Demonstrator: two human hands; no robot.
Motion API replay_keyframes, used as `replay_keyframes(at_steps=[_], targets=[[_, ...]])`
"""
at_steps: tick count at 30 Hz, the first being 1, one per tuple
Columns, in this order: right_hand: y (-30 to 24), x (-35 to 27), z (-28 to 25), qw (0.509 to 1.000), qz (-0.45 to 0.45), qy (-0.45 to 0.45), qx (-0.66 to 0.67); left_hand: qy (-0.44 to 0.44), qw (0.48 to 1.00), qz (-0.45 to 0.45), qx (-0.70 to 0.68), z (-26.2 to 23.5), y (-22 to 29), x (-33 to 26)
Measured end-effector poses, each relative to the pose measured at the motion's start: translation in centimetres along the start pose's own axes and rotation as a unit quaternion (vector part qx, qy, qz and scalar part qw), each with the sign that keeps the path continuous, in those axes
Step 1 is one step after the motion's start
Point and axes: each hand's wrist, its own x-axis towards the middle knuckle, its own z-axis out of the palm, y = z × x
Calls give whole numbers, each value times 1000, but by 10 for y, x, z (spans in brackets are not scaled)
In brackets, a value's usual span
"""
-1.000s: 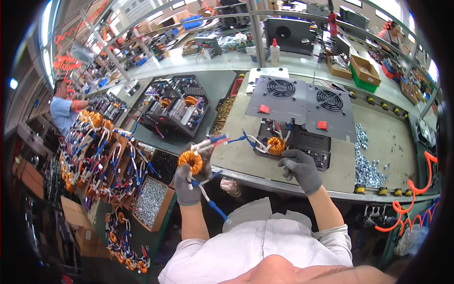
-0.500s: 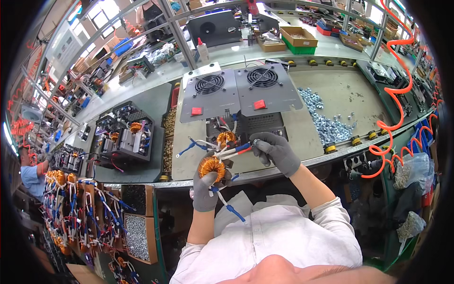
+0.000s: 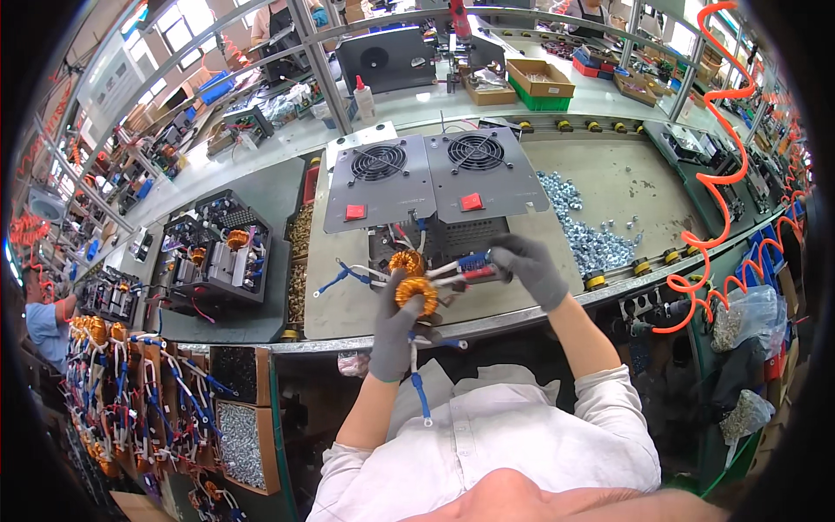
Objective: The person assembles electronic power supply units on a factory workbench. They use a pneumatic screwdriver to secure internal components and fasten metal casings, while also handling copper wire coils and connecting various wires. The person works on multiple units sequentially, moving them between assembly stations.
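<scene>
My gloved left hand grips a copper-wound toroidal coil, with its thumb across the near side. White leads in blue sleeves hang from the coil, ending in a ring terminal. A second copper coil sits just beyond it. My gloved right hand is closed at the ends of blue- and red-sleeved cables; the fingers hide the tips. Behind the hands, a dark perforated chassis lies beneath two grey fan panels with red switches.
Loose silvery fasteners are heaped on the right of the bench. A part-built unit stands on the left. Coils with leads hang at lower left, beside a box of small metal parts. An orange coiled hose dangles at right.
My left hand has carried the coil right and away from me, closer to the second coil. My right hand has shifted slightly right with the cable ends. The view has moved a little.
</scene>
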Motion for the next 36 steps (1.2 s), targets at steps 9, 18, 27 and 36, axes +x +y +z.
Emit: replay_keyframes(at_steps=[9, 18, 27, 36], targets=[[33, 105, -78, 783, -111, -104, -604, -209, 969, -120, 52, 54, -61, 76], [37, 133, -51, 750, -93, -32, -654, -118, 971, -62, 197, 67, -66, 120], [43, 138, -54, 770, -74, -24, -634, -83, 971, -82, 207, 67, -64, 117], [67, 137, -64, 773, -89, 2, -628, -75, 949, -74, 298, 72, -59, 113]])
